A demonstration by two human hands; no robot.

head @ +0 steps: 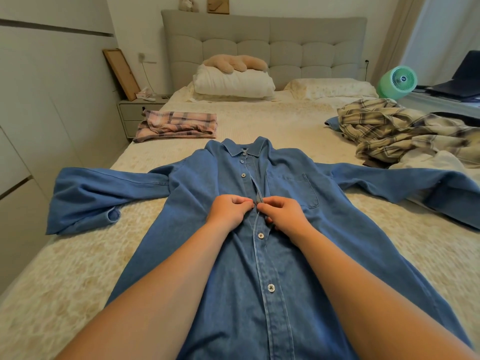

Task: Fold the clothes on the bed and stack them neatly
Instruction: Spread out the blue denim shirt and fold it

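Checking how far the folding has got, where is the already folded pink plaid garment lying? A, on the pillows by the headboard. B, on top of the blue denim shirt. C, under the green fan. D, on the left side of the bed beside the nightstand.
D: the pink plaid garment lies folded at the bed's left edge, next to the nightstand.

The blue denim shirt point(259, 255) lies flat and face-up on the bed, collar toward the headboard, both sleeves spread sideways, partly buttoned. A folded pink plaid garment point(179, 123) lies near the bed's left edge. A crumpled beige plaid shirt point(394, 128) lies at right.
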